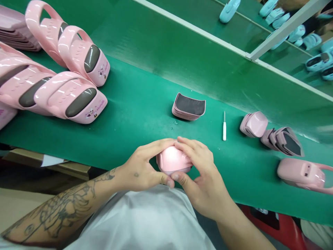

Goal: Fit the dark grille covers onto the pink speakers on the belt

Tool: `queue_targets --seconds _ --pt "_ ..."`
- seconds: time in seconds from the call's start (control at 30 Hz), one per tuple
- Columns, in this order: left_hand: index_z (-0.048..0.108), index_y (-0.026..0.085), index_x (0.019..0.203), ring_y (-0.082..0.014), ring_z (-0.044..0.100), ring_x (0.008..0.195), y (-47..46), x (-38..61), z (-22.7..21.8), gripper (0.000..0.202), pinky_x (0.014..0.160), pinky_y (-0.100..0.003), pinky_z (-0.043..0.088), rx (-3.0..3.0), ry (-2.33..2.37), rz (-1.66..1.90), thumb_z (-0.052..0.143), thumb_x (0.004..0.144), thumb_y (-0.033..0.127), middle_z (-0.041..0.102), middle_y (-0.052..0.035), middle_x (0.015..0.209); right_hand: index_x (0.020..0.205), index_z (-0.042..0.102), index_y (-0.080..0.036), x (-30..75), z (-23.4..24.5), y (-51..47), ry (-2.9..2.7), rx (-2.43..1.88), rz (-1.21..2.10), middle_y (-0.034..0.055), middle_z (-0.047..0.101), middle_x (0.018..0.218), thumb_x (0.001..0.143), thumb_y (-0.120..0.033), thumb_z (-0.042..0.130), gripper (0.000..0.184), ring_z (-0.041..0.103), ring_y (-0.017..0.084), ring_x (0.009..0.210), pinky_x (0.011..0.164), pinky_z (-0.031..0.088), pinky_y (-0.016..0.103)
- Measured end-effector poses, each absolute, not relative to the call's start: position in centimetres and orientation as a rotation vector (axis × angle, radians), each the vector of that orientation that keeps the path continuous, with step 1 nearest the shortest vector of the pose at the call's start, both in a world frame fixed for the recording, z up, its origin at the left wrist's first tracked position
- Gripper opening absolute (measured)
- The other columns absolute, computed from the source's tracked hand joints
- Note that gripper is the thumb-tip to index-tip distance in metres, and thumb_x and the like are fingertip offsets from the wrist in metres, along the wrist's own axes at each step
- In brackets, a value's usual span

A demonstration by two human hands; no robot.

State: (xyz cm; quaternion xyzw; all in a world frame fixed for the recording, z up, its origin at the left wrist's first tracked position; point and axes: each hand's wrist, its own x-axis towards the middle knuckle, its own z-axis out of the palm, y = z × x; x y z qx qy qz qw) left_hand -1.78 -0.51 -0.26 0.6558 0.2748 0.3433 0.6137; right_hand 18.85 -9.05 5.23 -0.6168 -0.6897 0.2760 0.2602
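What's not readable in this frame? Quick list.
Head view:
Held pink part: sides partly covered by left hand and right hand.
Rightmost pink housing: handle cut off by right edge.
Print on left housings: too small to read.
Upper-left pink stack: cut off by left edge.

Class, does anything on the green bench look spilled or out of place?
Small clear specks lie near the dark-faced stack, perhaps droplets or scraps; farther right, dark-lined pieces lean unevenly, unlike that neat stack.

Free bench point(132, 114) leftward (stack point(189, 107) ahead)
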Motion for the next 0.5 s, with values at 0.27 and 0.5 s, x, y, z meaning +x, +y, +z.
queue_targets --seconds 0.27,0.5 --pt "0.077 0.028 0.141 -0.0402 0.069 0.136 -0.6 -2.4 -1.3 0.085 0.124 -0.052 0.048 1.425 0.700 0.798 0.106 0.063 0.043 0.076 -0.0111 0.143 0.143 0.060 -0.027 17.7 4.5 -8.1 -1.895 -1.600 0.563 0.0116 0.071 0.145 0.102 -0.036 0.068 0.043 0.064 0.034 0.136 0.118 0.044 0.061" --pt "0.067 0.019 0.148 -0.0392 0.073 0.128 0.4 -2.9 -2.0 0.079 0.100 -0.042 0.063 0.898 0.688 0.921 0.092 0.082 0.055 0.074 -0.0191 0.143 0.172 0.028 -0.030 18.8 2.1 -8.0 -1.495 -1.682 0.599 0.0184 0.039 0.175 0.093 -0.066 0.077 0.099 0.048 0.040 0.156 0.123 0.047 0.065"
